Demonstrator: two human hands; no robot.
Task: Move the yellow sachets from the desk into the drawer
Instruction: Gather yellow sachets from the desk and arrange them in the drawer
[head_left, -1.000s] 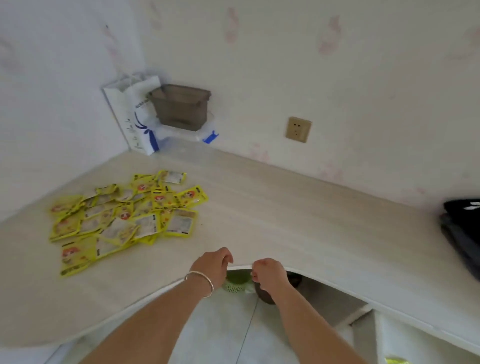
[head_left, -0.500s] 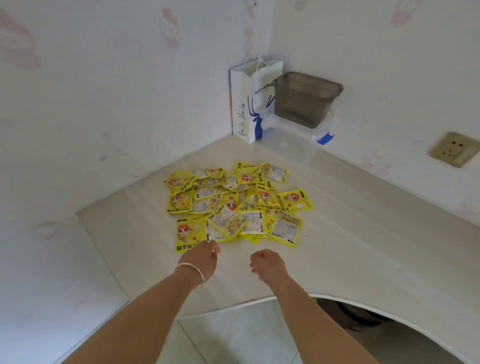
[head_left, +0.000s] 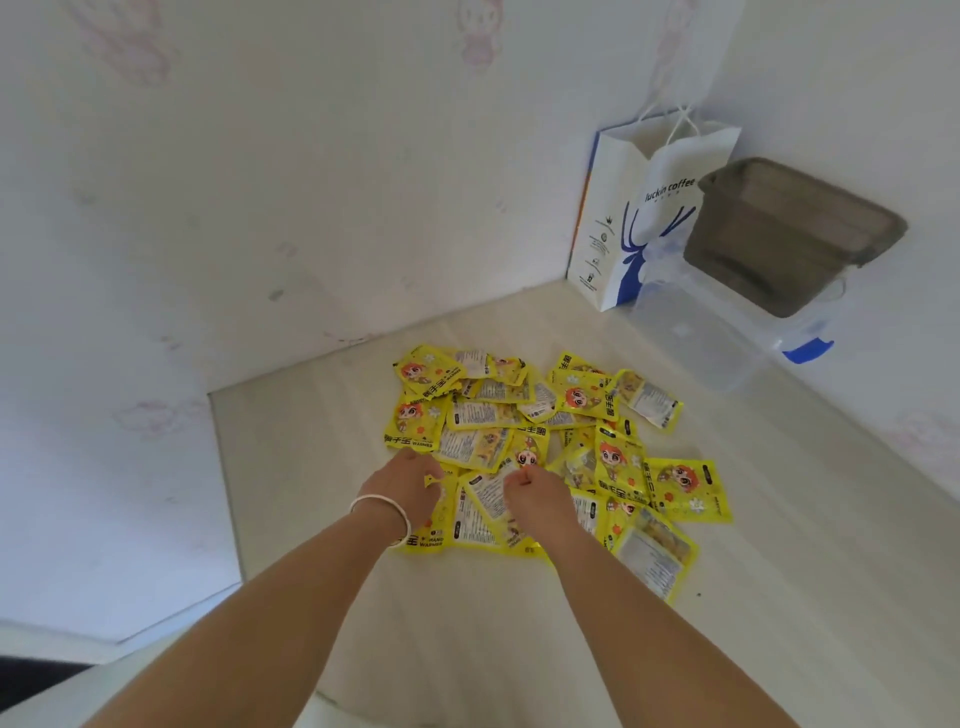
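Near the desk's (head_left: 519, 649) far corner, both hands reach the yellow sachets (head_left: 530, 441): left hand (head_left: 402, 486) pinches one sachet's edge, right hand (head_left: 530, 491) has fingers curled, its grasp unclear

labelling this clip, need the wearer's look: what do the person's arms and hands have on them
Both forearms are bare, with no sleeves in view. The left hand has a thin, pale, smooth bangle round its wrist. The right hand wears no ring, watch or glove that shows.

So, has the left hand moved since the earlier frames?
Yes. The left hand went from the desk's front edge forward to the near edge of the yellow sachets, toward the corner paper bag.
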